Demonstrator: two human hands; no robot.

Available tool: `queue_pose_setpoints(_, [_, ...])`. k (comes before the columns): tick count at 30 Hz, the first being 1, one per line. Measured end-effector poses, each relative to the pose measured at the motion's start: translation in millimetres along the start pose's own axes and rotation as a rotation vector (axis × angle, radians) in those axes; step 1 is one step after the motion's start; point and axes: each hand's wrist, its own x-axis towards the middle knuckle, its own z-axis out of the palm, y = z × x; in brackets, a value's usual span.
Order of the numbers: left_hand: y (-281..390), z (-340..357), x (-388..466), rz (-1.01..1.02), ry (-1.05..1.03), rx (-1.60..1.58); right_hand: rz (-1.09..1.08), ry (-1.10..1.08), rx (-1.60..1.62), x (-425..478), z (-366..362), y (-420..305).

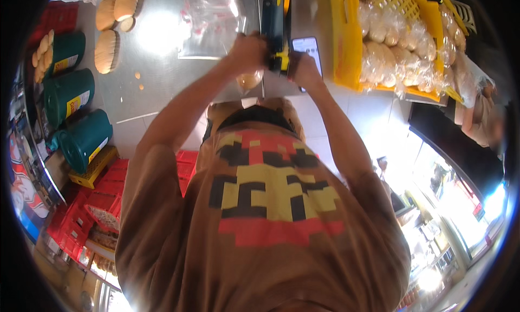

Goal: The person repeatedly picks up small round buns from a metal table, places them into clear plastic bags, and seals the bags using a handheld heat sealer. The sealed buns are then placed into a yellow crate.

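Observation:
My left hand (248,51), fingers curled and blurred, is at the left side of a black and yellow tabletop device (278,35), which looks like a bag-neck tape sealer. Right below that hand hangs a rounded bread in a clear bag (249,81), by the steel table's near edge; the bag's neck seems gathered in my fingers. My right hand (307,71) is at the device's right side, its fingertips hidden, partly over a lit smartphone (310,48). Whether it grips anything cannot be made out. Clear plastic bags (209,23) lie flat left of the device.
Unbagged sliced loaves (106,52) lie on the steel table (158,80) at left. A yellow crate (345,40) of bagged bread stands at right. Green bins (67,96) and red crates (101,202) flank my left side. Another person's arm (475,123) shows at far right.

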Motion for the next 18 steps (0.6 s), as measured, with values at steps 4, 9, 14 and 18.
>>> queue_pose_setpoints(4, [-22.1,6.2,-16.8,0.154,0.129,-0.351,0.500,0.078,0.592,-22.0,-19.9,-56.6])
queue_pose_setpoints(9, [-36.3,10.5,-32.5,0.064,0.097,-0.604,0.140,0.195,0.192,-22.4,-18.5,-85.2])
queue_pose_setpoints(14, [-46.0,9.7,-61.5,-0.120,0.019,-1.323,0.066,0.270,-0.041,-18.8,-21.3,-102.9])
queue_pose_setpoints(18, [-36.6,-24.5,-94.3,-0.367,-0.135,-1.922,-0.289,0.173,-0.266,-53.4,-43.8,-165.7])
